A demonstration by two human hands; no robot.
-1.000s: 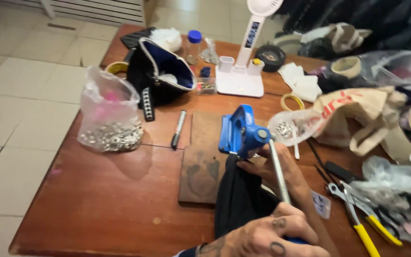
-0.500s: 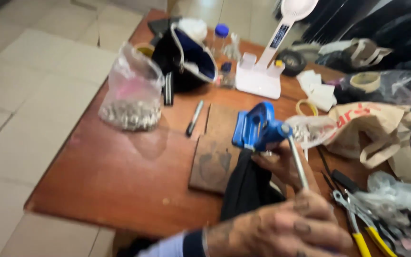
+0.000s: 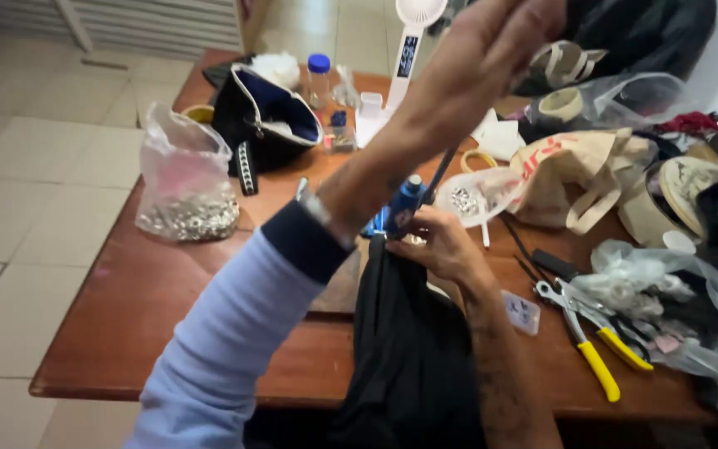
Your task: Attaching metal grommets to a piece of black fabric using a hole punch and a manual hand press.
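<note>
A small blue hand press (image 3: pixel 405 208) stands on a wooden board (image 3: pixel 344 283) in the middle of the brown table (image 3: pixel 168 333). My left hand (image 3: pixel 500 41), on a light blue sleeve, is raised high and grips the top of the press's thin grey lever (image 3: pixel 445 170). My right hand (image 3: pixel 442 245) pinches black fabric (image 3: pixel 409 349) against the base of the press. The fabric hangs down over the table's near edge. My left forearm hides part of the press.
A clear bag of metal eyelets (image 3: pixel 186 191) and an open black pouch (image 3: pixel 263 116) sit at the left. A white stand (image 3: pixel 409 50), a beige tote bag (image 3: pixel 575 166), yellow-handled pliers (image 3: pixel 592 349) and plastic bags (image 3: pixel 675 308) crowd the back and right.
My left hand has swung the lever from low near the table's front edge up high over the press. My right hand has stayed at the press on the fabric.
</note>
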